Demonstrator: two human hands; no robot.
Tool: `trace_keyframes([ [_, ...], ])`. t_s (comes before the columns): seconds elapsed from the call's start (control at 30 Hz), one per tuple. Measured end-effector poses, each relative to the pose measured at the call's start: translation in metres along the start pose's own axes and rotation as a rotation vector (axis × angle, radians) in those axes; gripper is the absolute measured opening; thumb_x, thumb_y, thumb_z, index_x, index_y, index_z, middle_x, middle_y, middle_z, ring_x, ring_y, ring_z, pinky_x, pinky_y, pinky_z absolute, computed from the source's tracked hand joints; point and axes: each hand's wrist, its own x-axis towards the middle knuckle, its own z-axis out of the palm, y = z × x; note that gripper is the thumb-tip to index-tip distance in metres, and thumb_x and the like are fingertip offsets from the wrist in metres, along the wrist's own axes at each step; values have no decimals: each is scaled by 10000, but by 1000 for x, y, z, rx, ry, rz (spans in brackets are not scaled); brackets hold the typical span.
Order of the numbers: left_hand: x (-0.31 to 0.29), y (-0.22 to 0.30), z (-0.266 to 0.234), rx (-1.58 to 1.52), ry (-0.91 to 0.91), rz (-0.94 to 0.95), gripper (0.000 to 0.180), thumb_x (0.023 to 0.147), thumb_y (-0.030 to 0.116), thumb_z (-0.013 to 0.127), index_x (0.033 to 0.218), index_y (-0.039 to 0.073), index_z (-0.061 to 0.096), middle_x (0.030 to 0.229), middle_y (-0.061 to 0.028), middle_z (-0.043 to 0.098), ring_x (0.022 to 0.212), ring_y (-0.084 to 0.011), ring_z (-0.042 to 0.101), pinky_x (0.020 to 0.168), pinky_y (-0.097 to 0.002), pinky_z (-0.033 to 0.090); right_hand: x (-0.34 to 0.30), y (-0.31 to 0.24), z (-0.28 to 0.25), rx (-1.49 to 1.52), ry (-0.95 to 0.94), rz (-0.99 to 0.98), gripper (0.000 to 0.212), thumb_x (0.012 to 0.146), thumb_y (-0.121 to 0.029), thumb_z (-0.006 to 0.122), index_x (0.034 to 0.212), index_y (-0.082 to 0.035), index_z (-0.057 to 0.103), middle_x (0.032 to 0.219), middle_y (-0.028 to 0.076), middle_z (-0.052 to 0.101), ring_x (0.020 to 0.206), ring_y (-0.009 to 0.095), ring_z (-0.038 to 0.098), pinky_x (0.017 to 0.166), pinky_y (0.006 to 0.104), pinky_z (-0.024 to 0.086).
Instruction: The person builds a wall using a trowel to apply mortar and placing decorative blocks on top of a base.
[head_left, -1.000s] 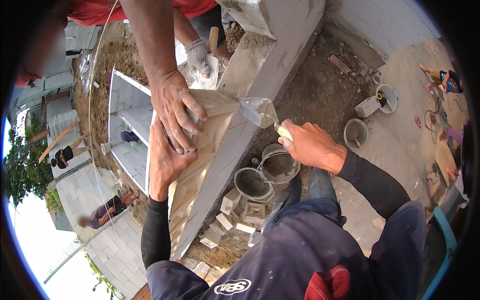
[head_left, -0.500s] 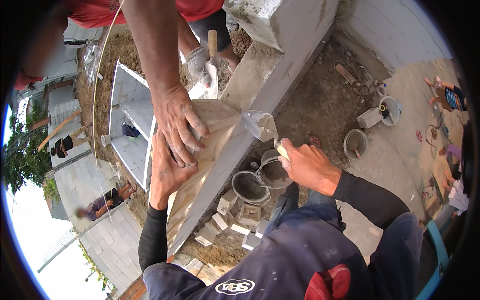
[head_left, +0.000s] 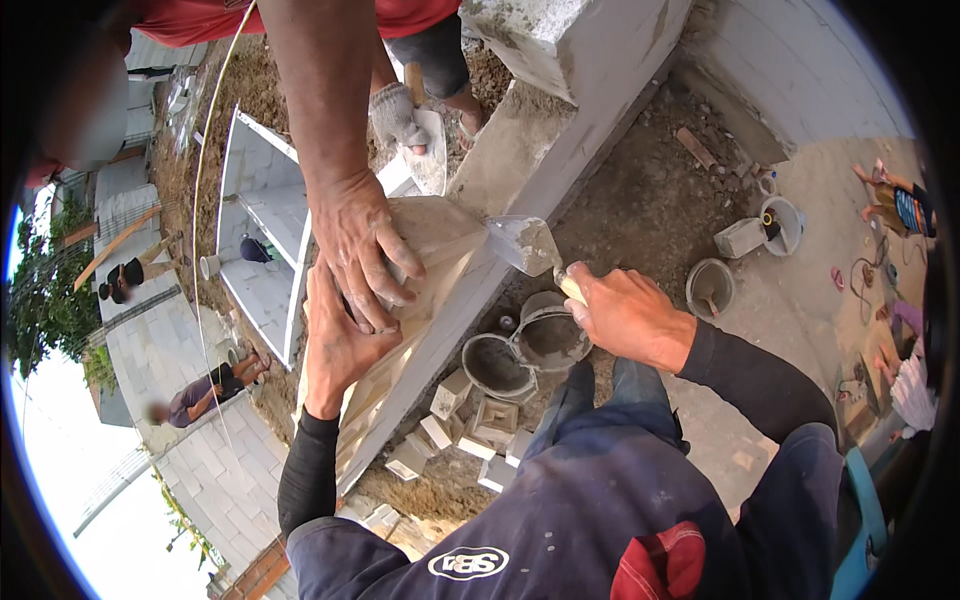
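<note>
My right hand (head_left: 635,317) is closed round the pale handle of a pointed trowel (head_left: 525,243). The trowel's mortar-smeared blade lies against the end of a cream moulded concrete piece (head_left: 435,225), where it meets the grey wall top (head_left: 520,265). On that moulded piece rests my left hand (head_left: 342,345), fingers laid along it and thumb out, partly covered. A co-worker's bare hand (head_left: 365,245) overlaps it from above. The co-worker's other hand, in a grey glove (head_left: 393,117), holds a second trowel (head_left: 430,150) just beyond the piece.
Two mortar buckets (head_left: 498,366) stand near my legs, beside several small moulded blocks (head_left: 495,420). Farther right are another bucket (head_left: 710,288) and a pale bucket (head_left: 785,225). A concrete column (head_left: 530,40) rises at the far side. People sit at the right edge and stand at left.
The co-worker's gloved hand and trowel have shifted slightly, the handle tipping left. My hands and the moulded piece keep nearly the same places; the whole view has moved a little.
</note>
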Motion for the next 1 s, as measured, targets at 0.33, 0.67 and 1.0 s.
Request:
trace_keyframes([
  [0.33, 6, -3, -3, 14, -78, -16, 1215, 616, 286, 940, 1603, 2, 290, 1422, -232, 493, 1367, -426, 472, 1147, -499, 388, 12, 21, 18, 445, -162, 152, 425, 1031, -330, 611, 1191, 60, 556, 916, 293, 680, 868, 512, 654, 798, 516, 511],
  [0.67, -78, -45, -5, 221, 22, -140, 1386, 547, 408, 988, 1639, -4, 240, 1490, -205, 491, 1446, -394, 424, 1235, -543, 249, -43, 17, -9, 317, 317, 168, 405, 925, -177, 783, 1206, 15, 564, 950, 232, 691, 927, 444, 702, 779, 444, 529],
  [1.0, -69, -35, -2, 288, 37, -192, 1293, 566, 408, 956, 1601, -5, 301, 1444, -193, 496, 1413, -391, 444, 1247, -554, 219, 145, -22, 22, 244, 394, -329, 889, 718, -324, 943, 1342, 143, 516, 1197, 340, 659, 1153, 483, 655, 975, 493, 531],
])
